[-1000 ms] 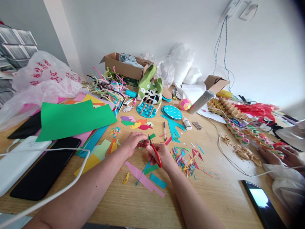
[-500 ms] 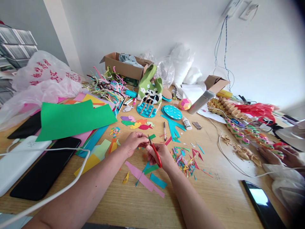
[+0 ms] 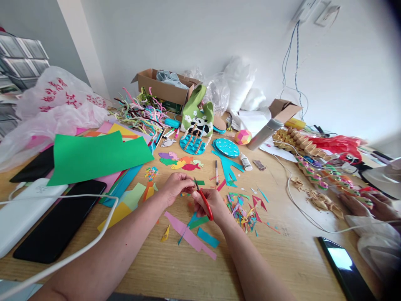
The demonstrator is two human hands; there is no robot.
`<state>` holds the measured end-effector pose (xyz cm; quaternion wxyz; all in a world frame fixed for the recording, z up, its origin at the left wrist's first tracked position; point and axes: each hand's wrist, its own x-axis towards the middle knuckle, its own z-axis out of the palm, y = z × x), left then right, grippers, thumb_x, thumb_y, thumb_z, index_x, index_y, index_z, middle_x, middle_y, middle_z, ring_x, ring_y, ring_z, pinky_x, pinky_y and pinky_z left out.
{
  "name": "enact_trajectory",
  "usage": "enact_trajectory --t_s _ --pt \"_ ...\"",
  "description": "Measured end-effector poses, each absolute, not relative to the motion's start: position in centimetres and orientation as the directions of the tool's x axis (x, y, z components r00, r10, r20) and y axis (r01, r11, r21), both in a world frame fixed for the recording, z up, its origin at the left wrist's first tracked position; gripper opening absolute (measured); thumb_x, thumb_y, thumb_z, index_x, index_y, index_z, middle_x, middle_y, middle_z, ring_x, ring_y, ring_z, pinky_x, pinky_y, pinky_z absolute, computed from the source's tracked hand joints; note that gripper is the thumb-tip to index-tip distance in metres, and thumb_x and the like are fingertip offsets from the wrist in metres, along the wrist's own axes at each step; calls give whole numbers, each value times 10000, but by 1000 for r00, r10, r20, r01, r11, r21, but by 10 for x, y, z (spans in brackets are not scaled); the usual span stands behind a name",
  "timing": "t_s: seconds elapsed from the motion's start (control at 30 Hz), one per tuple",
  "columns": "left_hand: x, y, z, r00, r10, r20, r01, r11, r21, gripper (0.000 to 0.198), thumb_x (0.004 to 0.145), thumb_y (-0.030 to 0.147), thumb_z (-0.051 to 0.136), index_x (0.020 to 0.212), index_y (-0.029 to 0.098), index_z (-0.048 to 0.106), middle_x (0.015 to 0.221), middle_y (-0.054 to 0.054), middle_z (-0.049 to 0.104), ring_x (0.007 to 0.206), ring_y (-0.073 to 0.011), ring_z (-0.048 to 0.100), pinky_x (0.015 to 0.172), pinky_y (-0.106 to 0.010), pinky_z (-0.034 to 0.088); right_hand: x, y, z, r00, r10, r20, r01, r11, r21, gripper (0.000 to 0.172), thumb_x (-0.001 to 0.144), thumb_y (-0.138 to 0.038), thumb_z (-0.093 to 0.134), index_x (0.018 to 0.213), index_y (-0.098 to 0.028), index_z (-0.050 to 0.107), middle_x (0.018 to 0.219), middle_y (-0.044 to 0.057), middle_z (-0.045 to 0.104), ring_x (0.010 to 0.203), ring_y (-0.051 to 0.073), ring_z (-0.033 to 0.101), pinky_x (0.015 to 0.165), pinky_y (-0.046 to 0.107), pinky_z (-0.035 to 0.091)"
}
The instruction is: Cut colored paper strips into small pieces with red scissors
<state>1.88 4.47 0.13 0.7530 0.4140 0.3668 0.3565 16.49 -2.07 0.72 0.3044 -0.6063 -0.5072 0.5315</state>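
Observation:
My right hand is closed around a pair of scissors with red handles; the dark blades point up and away. Just left of it, my left hand is pinched, and a small green paper strip sticks out at its fingertips beside the blades. Below the hands lie a pink paper strip, a blue paper piece and a small yellow scrap. Several coloured paper fish rest beyond the hands.
Paper scraps are heaped right of my hands. Coloured sheets with a green one on top lie at left, near a black phone and white cable. A glue bottle and flask stand behind. Another person's hands work at right.
The green paper strip has turned from slanted to nearly level at my left fingertips. Both hands stay almost in place.

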Motion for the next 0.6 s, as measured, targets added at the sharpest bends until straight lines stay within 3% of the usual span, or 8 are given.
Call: enact_trajectory --t_s 0.23,0.6 --pt "18 45 3 477 838 -265 -264 424 866 136 591 256 695 594 145 616 582 -24 639 560 -119 575 555 -237 405 165 -20 8 -65 929 -364 303 -329 -894 527 688 -672 643 580 -173 513 470 6 606 359 122 560 325 183 335" --pt "20 45 2 497 823 -275 -239 434 868 141 554 217 721 630 139 630 587 -10 633 537 -105 551 547 -237 383 166 -19 3 -82 937 -338 253 -309 -917 507 700 -643 657 605 -164 519 481 3 604 370 121 567 353 190 404"
